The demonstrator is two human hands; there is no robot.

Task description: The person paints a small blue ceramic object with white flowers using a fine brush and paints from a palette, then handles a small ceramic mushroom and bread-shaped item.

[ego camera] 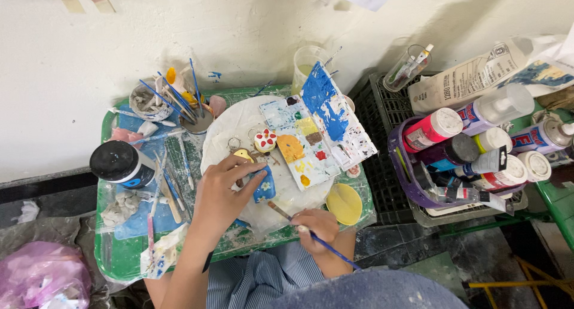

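Head view: hands (224, 192) on blue piece (263, 186), paintbrush (311, 234).

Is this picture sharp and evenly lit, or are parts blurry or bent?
Head view: soft, even light with faint shadows; the left hand on the blue piece and the right hand holding the brush look sharp; the bottles at the right edge look stretched by the wide lens.

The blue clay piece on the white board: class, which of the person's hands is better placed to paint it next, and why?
Probably the right hand: it holds the paintbrush with its tip aimed toward the blue clay piece. The left hand lies on that piece, holding it on the white board.
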